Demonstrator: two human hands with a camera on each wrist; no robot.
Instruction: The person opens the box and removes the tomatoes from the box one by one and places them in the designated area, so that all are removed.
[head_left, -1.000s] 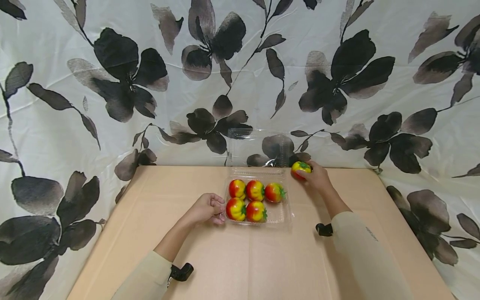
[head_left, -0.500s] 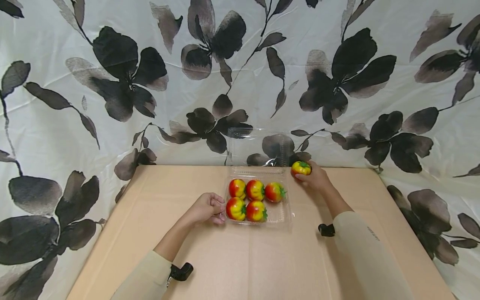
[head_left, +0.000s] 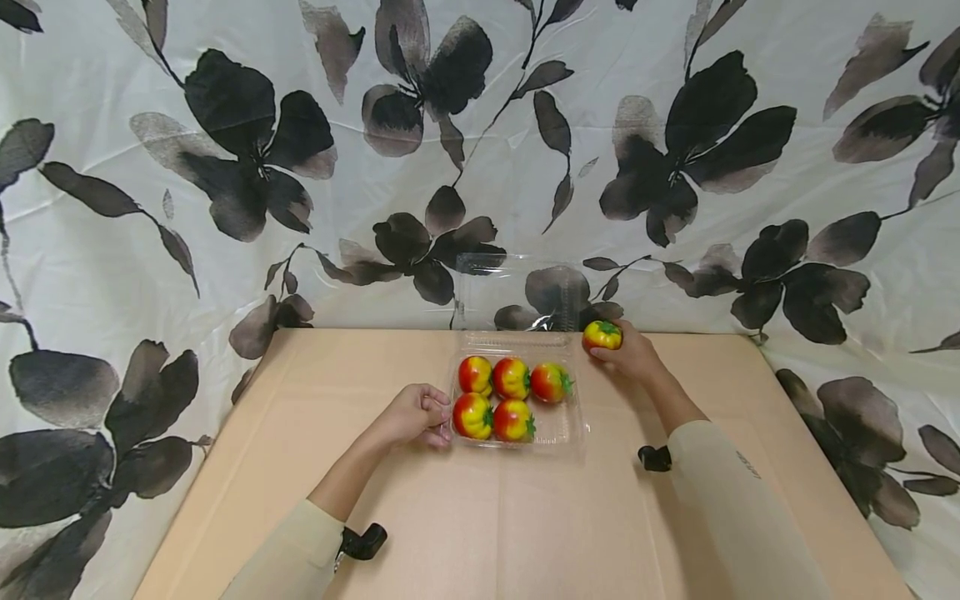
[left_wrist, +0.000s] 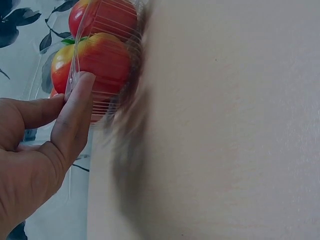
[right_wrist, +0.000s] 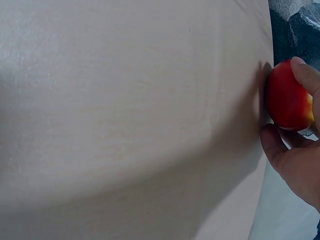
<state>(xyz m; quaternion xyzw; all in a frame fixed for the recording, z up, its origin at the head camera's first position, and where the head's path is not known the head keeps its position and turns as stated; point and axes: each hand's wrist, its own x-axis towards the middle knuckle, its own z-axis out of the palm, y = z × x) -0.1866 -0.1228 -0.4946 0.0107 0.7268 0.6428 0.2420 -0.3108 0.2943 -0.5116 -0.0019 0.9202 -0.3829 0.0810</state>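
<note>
A clear plastic clamshell box [head_left: 557, 429] lies on the table with its lid [head_left: 517, 292] raised at the back. Several red-and-yellow, tomato-like fruits [head_left: 512, 378] with green tops sit inside in two rows; the front right spot holds none. My left hand [head_left: 412, 417] pinches the box's left rim between thumb and finger, as the left wrist view shows the ribbed wall [left_wrist: 105, 75] close up. Beyond the box's back right corner, my right hand [head_left: 633, 354] grips one more such fruit [head_left: 602, 335], green top up. In the right wrist view its red side [right_wrist: 287, 97] shows between thumb and fingers.
The table has a pale tan top [head_left: 495, 525]. A white cloth with dark flowers [head_left: 247, 158] hangs behind the table and shows at both sides. A black wrist camera [head_left: 363, 542] sits at the left cuff, another [head_left: 655, 458] at the right.
The fruit in my right hand has tipped slightly, so its green top shows more. My left hand and the box hold still, while the head view shifts a little.
</note>
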